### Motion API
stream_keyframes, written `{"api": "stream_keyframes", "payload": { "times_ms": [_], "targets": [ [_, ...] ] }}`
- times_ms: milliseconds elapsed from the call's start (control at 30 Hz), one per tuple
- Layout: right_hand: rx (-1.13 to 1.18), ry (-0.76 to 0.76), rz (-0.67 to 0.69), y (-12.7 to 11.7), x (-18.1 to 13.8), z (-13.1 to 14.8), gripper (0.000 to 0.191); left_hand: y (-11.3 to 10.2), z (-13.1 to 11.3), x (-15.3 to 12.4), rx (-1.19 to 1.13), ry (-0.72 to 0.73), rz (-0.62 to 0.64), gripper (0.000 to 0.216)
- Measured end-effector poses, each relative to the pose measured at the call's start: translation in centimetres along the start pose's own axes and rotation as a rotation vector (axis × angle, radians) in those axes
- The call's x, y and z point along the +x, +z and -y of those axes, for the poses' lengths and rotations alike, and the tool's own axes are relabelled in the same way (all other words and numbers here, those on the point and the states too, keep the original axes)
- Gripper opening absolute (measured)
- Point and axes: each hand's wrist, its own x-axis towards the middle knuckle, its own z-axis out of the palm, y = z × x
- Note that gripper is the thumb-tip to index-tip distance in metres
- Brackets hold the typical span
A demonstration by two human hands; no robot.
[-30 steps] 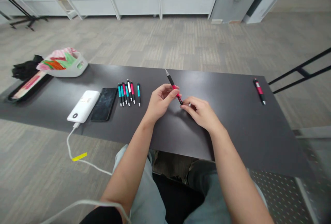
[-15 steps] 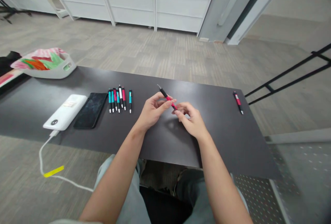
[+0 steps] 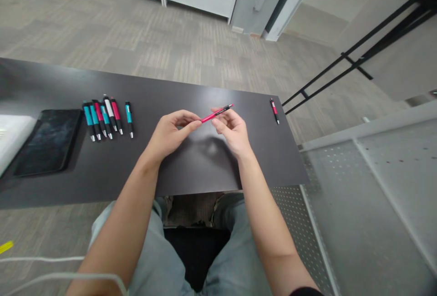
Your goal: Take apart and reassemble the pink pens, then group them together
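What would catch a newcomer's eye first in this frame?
A red pen held above the middle of the dark table, gripped at one end by the left hand and at the other by the right hand. Next, the row of teal and red pens lying left of the hands, and a lone pen near the table's right edge.

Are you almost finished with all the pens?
Six pens lie in a neat row on the dark table, so those look sorted. The red pen is held between the left hand and right hand. One more red pen lies alone near the far right edge, untouched.
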Motion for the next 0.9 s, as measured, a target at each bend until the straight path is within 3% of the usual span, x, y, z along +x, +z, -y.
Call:
{"api": "stream_keyframes", "payload": {
  "times_ms": [100, 233, 333, 467, 600, 733, 900],
  "targets": [
    [-0.105, -0.009, 0.111, 0.3, -0.6, 0.7, 0.048, 0.5, 0.2, -0.2, 0.019, 0.019, 0.063, 0.038],
    [-0.248, -0.046, 0.029, -1.8, -0.1, 1.0, 0.045, 0.2, 1.1, -0.1, 0.249, 0.079, 0.019, 0.026],
    [-0.360, -0.082, -0.183, -6.5, 0.4, 0.0, 0.051, -0.3, 1.6, 0.1, 0.358, 0.125, 0.022, 0.025],
    [-0.452, -0.100, -0.445, -14.8, 0.7, -2.0, 0.051, -0.3, 1.7, 0.2, 0.344, 0.136, 0.059, 0.024],
    [-0.698, 0.044, -0.474, -20.3, 2.0, -1.6, 0.036, 0.1, 1.9, 0.3, 0.312, 0.172, 0.055, 0.026],
    [-0.986, 0.227, -0.403, -21.0, 4.5, 0.6, 0.034, 0.2, 2.1, 0.5, 0.305, 0.201, 0.047, 0.027],
    [-1.202, 0.418, -0.282, -19.7, 6.0, 2.7, 0.031, 0.0, 1.0, 0.3, 0.361, 0.065, 0.112, 0.028]
  ]
}}
